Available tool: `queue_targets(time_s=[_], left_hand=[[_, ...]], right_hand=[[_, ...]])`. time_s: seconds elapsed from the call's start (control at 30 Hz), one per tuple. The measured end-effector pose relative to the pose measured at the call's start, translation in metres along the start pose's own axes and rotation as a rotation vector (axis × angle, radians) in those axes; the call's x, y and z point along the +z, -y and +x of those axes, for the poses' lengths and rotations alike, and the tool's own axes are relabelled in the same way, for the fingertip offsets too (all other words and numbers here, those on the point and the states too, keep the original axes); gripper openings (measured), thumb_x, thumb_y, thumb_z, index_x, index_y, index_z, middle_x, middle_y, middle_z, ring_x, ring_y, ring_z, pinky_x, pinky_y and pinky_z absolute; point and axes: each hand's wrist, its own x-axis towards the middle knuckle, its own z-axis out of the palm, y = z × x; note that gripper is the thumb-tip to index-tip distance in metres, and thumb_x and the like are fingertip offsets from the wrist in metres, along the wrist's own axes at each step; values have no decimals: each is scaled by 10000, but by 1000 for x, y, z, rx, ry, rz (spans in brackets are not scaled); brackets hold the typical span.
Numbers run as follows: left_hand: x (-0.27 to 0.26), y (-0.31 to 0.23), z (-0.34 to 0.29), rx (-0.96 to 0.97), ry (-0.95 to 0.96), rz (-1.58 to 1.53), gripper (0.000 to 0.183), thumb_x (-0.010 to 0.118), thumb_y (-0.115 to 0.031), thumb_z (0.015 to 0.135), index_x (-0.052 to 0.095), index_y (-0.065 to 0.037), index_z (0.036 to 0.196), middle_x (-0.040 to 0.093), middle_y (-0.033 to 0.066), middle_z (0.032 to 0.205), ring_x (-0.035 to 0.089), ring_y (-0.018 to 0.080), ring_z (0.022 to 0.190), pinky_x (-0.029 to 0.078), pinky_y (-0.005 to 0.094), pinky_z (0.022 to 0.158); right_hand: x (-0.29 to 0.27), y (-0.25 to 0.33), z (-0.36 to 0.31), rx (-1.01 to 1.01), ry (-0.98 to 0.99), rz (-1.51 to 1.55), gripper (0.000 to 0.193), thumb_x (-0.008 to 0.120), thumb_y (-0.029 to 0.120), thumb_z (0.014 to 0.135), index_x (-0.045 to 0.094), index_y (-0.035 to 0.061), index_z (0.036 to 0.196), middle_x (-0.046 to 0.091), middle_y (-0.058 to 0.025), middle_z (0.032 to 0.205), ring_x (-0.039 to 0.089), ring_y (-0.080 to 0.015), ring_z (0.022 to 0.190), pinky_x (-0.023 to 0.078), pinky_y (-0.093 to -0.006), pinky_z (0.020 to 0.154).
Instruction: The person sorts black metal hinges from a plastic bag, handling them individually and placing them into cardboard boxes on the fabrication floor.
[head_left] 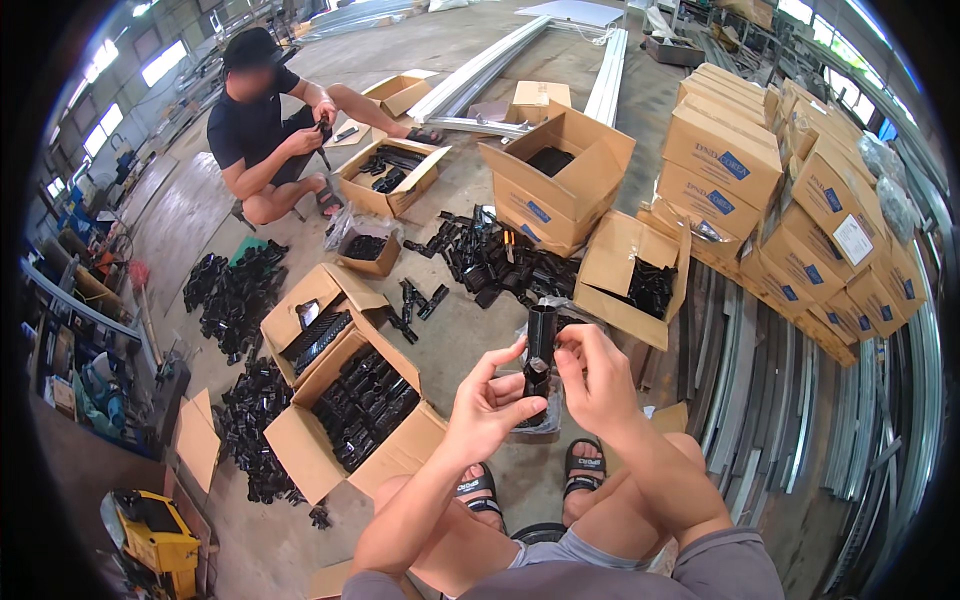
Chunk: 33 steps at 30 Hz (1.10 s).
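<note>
In front of my knees, a black tubular plastic fitting [542, 330] stands roughly upright between my hands. My left hand [485, 400] grips its lower part from the left, thumb and fingers around it. At the fitting's right side, my right hand [597, 380] is closed in a pinch; what lies between those fingertips is too small to make out. Below the hands a small container lined with clear plastic [540, 432] is partly hidden. An open carton [405, 450] full of black fittings stands to the left of my left hand.
Loose black parts lie in heaps [490, 262] ahead and to the left [255, 430]. More open cartons [565, 190] stand around. Stacked closed cartons [725, 150] and long metal profiles [745, 400] fill the right. A seated co-worker [260, 130] handles a black part at the far left.
</note>
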Motion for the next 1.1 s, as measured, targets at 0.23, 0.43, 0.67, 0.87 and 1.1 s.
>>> queue_targets(time_s=[0.23, 0.43, 0.67, 0.87, 1.1], left_hand=[[0, -2, 1, -16, -26, -7, 753, 689, 137, 851, 353, -83, 1488, 688, 173, 1167, 679, 187, 1049, 569, 309, 905], [0, -3, 0, -16, -34, 8, 755, 696, 132, 848, 354, -78, 1488, 689, 178, 1162, 679, 188, 1049, 570, 311, 906], [-1, -3, -1, -20, -16, 38, 754, 696, 126, 852, 352, -81, 1490, 697, 170, 1144, 680, 181, 1041, 568, 302, 894], [-4, -12, -5, -96, -4, -143, 761, 737, 41, 852, 353, -133, 1485, 681, 198, 1168, 694, 261, 1034, 561, 402, 928], [-13, -19, -12, -114, 161, -525, 820, 818, -96, 814, 355, -225, 1478, 663, 233, 1188, 687, 346, 1064, 547, 508, 953]], right_hand=[[4, -1, 0, -62, -24, -64, 128, 603, 58, 920, 553, -10, 1017, 604, -161, 885, 642, -331, 790, 517, -408, 698], [3, 3, -1, -5, -26, 43, 119, 598, 65, 929, 550, -7, 1011, 596, -166, 872, 622, -353, 795, 500, -428, 705], [6, -4, 2, -90, -39, -75, 155, 548, 117, 978, 557, -6, 884, 583, -148, 791, 589, -360, 732, 464, -433, 639], [0, -13, 0, 308, -104, 145, 393, 432, 231, 1055, 546, 5, 755, 553, -153, 653, 571, -352, 597, 456, -404, 590], [36, -121, 5, 440, 414, -252, 286, 558, 284, 966, 679, 29, 916, 682, -249, 907, 670, -423, 899, 520, -479, 780]])
